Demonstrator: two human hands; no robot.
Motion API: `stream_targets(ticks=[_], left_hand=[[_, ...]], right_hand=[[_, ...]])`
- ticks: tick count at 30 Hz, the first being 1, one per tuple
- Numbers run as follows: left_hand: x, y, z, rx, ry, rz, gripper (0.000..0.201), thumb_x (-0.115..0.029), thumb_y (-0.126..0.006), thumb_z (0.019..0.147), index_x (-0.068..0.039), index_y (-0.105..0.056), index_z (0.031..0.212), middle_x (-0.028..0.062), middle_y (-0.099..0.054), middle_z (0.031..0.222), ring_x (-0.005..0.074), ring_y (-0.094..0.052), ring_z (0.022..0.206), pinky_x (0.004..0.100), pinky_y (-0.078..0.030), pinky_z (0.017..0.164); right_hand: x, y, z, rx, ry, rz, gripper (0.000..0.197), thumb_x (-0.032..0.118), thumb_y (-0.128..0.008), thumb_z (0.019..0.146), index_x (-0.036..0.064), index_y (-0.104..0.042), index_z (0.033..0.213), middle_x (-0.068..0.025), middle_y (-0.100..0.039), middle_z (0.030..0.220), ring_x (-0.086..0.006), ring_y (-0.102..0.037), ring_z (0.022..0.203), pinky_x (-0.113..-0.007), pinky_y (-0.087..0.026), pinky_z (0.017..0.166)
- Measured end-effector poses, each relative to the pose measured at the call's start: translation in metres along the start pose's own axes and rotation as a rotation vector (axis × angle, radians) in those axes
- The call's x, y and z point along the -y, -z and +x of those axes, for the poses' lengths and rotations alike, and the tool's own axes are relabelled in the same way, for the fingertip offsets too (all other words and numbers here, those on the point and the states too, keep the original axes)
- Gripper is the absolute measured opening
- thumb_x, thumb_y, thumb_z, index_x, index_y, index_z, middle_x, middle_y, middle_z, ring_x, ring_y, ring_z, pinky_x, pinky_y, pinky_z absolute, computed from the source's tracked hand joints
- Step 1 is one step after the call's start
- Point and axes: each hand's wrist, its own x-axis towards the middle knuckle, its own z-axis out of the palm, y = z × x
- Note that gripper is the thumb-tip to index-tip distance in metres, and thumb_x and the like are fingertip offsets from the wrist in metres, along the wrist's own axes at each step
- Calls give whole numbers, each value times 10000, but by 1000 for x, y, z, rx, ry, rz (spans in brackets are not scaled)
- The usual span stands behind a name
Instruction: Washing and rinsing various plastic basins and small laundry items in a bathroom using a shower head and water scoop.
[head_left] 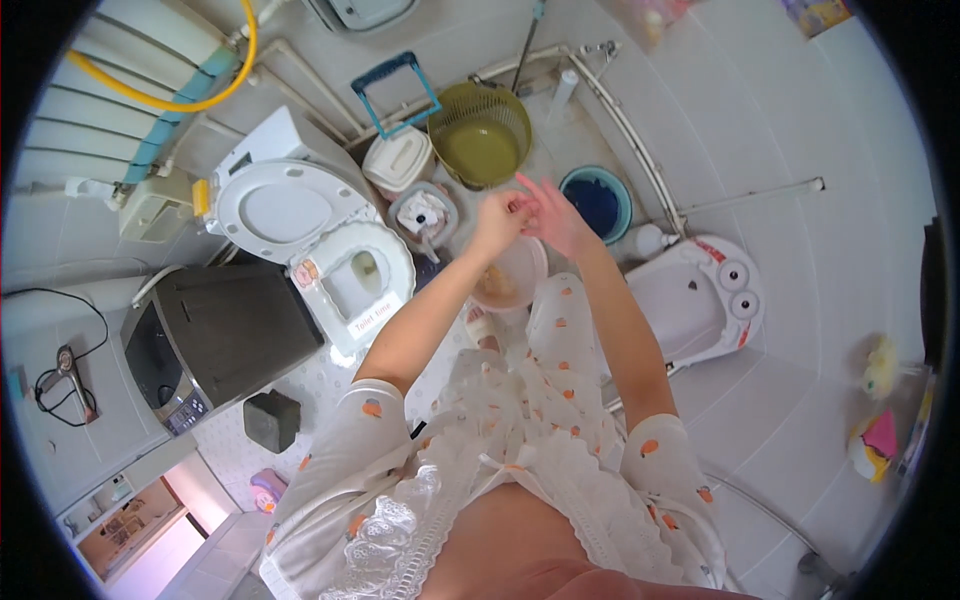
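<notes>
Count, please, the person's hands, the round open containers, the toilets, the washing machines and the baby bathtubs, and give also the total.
Left hand and right hand: 2
Round open containers, namely olive green tub, teal basin and pale pink basin: 3
Toilet: 1
Washing machine: 1
Baby bathtub: 1
Total: 8

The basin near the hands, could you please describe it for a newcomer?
Find the open white toilet, then look right to the hands. The pale pink basin shows just below them. Unlike the olive-green bucket and teal bucket, it is pink.
</notes>
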Motion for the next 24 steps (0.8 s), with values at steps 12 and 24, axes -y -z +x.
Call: stream_targets(ticks=[12,24], left_hand=[[207,62,-81,-193,368,352,181,-167,-735,704,-6,-657,735,25,-601,606,85,-505,527,231,-422,515],[344,31,-157,-181,711,294,161,-185,-661,749,-30,-668,792,115,-629,653,203,-605,564,331,-473,562]], right_hand=[[-150,196,-22,-910,-226,-246,284,373,-502,821,117,-565,927,1,-541,846,-154,-567,762,-340,-409,651],[-260,250,-3,-728,-407,-424,275,329,-509,825,97,-574,957,-31,-595,851,-148,-581,717,-286,-431,616]])
